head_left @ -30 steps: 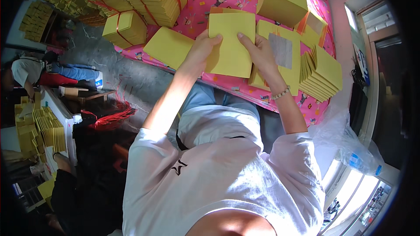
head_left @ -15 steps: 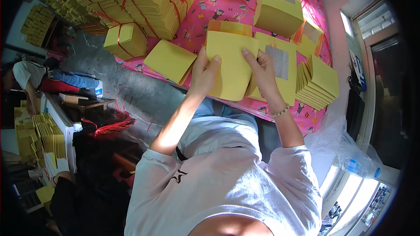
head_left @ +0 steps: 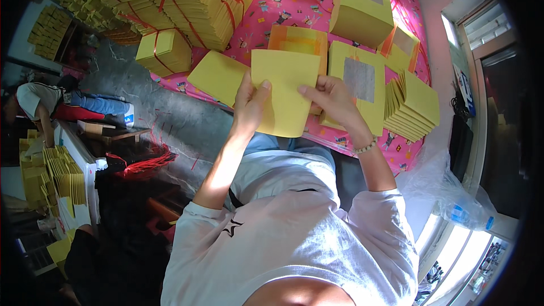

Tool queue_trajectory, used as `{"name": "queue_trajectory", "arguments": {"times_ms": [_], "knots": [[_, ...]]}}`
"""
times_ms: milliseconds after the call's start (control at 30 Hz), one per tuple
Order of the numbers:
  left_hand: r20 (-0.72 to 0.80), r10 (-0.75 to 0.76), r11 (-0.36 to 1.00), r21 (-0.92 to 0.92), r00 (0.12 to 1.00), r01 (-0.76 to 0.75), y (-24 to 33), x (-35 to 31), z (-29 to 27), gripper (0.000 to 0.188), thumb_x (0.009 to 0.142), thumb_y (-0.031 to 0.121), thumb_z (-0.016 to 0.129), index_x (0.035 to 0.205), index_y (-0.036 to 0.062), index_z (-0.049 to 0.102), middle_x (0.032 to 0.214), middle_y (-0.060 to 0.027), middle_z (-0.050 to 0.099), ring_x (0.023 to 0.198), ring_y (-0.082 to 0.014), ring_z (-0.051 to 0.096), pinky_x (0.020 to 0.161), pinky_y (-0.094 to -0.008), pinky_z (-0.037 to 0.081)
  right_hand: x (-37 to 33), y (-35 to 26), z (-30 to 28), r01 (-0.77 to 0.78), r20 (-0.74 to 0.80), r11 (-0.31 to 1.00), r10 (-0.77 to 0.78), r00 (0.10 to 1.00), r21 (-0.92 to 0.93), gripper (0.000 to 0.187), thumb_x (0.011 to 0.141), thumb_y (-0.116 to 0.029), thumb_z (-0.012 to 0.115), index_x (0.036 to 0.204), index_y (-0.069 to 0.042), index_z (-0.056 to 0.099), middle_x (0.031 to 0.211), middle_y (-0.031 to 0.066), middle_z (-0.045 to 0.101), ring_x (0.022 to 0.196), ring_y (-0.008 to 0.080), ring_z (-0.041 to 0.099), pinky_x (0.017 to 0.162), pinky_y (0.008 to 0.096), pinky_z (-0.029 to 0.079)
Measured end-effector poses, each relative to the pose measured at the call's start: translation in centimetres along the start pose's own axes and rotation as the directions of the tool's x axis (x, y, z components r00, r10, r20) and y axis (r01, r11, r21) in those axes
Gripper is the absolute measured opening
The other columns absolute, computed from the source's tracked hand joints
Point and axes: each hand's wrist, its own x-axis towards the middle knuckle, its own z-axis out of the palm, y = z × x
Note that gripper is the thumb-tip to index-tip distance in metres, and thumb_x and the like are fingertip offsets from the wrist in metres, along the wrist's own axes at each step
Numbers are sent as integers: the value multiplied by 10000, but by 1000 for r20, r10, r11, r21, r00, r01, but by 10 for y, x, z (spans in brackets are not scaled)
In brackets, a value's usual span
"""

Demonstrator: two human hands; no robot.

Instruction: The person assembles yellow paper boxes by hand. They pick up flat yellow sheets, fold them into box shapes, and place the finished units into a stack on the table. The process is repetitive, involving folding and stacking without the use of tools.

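Pink-clothed counter (head_left: 277,7), with a yellow paper sheet (head_left: 286,93) held over its near edge.

Largest on the counter is a tall mass of yellow paper bundles (head_left: 187,8), tied with red cord and filling the far left corner. Towards the far right corner sits a thick yellow block (head_left: 351,22) with a grey rectangle on top. Nearer, along the right part of the near edge, lies a yellow stack (head_left: 360,79) with a grey panel; just beside it, by the near right corner, is a fanned stack (head_left: 412,105). A small red-tied bundle (head_left: 164,52) rests at the left edge.

The sheet's broad face is turned to the viewer; how many layers it has cannot be told. The left hand (head_left: 249,105) pinches its left side, thumb on the face, fingers mostly hidden behind. The right hand (head_left: 330,101) is closed on the right side, thumb on the face, other fingers curled. Smallest is a beaded bracelet (head_left: 365,146) on the right wrist.
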Motion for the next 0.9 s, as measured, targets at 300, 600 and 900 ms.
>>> {"name": "queue_trajectory", "arguments": {"times_ms": [300, 600, 900], "knots": [[-11, -37, 999, -17, 999, 37, 0, 0, -6, 243, 969, 72, 477, 1205, 16, 485, 1074, -60, 601, 958, -104, 578, 829, -269, 473, 2, 13, -4, -151, 98, 974, 169, 981, -167, 303, 929, -215, 641, 1088, 43, 650, 940, 88, 701, 807, 116, 682, 685, 236, 576], [-85, 102, 989, 114, 991, -92, -2, 4, -13, 186, 966, 75, 471, 1137, 6, 495, 1032, -69, 596, 922, -105, 564, 803, -272, 463, 5, 26, 2, -105, 170, 990, 121, 978, -98, 291, 886, -191, 699, 1042, 53, 668, 903, 72, 703, 780, 84, 651, 687, 226, 530], [-122, 159, 970, 205, 980, -132, -5, 3, -15, 157, 967, 79, 471, 1096, -8, 493, 982, -75, 591, 891, -109, 556, 776, -277, 460, 3, 32, 5, -143, 185, 979, 169, 968, -146, 256, 882, -158, 698, 1028, 49, 667, 880, 37, 685, 752, 55, 615, 673, 203, 498]]}}
